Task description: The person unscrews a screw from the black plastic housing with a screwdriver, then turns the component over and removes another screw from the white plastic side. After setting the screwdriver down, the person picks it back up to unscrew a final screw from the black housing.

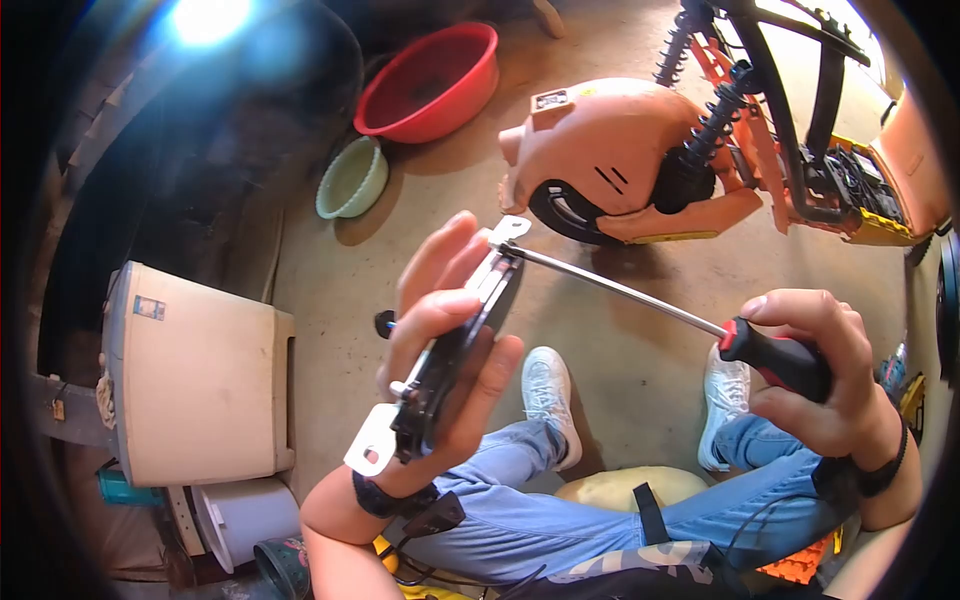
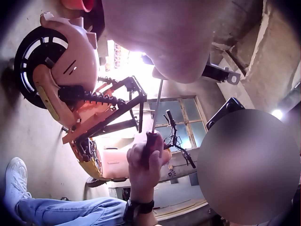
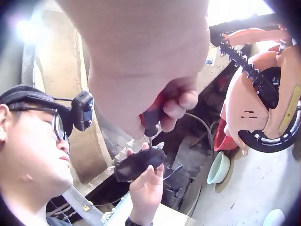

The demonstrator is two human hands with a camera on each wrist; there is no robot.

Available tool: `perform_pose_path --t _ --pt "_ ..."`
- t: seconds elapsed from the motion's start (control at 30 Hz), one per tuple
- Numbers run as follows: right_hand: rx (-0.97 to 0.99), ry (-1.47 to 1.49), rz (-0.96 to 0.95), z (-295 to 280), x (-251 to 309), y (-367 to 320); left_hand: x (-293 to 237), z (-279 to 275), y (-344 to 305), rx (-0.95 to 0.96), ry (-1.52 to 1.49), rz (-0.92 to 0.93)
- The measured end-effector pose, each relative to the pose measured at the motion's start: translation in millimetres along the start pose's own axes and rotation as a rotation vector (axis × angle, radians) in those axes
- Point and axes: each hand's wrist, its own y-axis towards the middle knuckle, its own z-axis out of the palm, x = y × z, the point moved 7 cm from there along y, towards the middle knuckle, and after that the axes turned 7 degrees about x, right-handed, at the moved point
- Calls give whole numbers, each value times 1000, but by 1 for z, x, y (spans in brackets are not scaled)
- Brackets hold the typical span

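Observation:
My left hand (image 1: 430, 322) holds up a black oblong part (image 1: 437, 385), fingers on one side and thumb on the other. A pale metal tab (image 1: 360, 458) with a hole juts from its lower end, and another metal tab (image 1: 514, 229) from its upper end. A short cable with a black plug (image 1: 384, 323) hangs off behind the fingers. My right hand (image 1: 845, 345) grips the red-and-black handle of a screwdriver (image 1: 625, 291). Its long shaft slants up to the left, the tip right at the part's upper end. In the right wrist view, the black part (image 3: 138, 164) lies across the left fingers.
Ahead stands an orange electric scooter (image 1: 610, 130) with bare shocks and frame. A red basin (image 1: 440, 90) and a pale green bowl (image 1: 353, 180) sit on the floor. At left are a cream box (image 1: 200, 375) and a white bucket (image 1: 250, 515).

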Motion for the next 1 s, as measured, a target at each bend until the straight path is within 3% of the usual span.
perform_pose_path --t 0.03,0.1,0.17,0.23,0.33,0.37,0.43,0.47,0.53,0.63,0.77,0.83,0.87,0.97,1.0 --pt "-6 3 -15 -2 5 0 2 2 -1 -14 -56 16" --pt "12 620 507 5 -22 -10 2 1 -1 1 -44 21" --pt "36 900 666 16 -24 -11 -2 1 -1 0 -36 35" --pt "64 1120 663 22 -25 -14 -4 0 -1 -2 -33 52" --pt "15 854 622 15 -27 -11 -3 0 -1 2 13 -2" --pt "-32 735 465 11 -27 -9 -3 1 -1 0 12 0" --pt "-65 388 340 -1 -19 -10 0 5 0 9 10 -9" --pt "-67 388 341 -1 -20 -9 0 5 0 9 20 -7" --pt "-56 -95 -30 -5 6 -2 0 6 0 11 22 -2" --pt "-48 -116 -79 -1 7 -3 1 7 0 11 3 6" --pt "0 168 109 -1 -6 -6 4 8 -2 12 -74 21" --pt "-33 732 534 7 -26 -14 1 6 -1 12 -65 26" --pt "-6 868 611 10 -23 -11 0 5 -1 12 -55 32" --pt "-10 1020 651 15 -25 -10 0 5 -1 5 -53 19" --pt "-7 878 667 10 -26 -9 1 5 -2 2 -54 19"
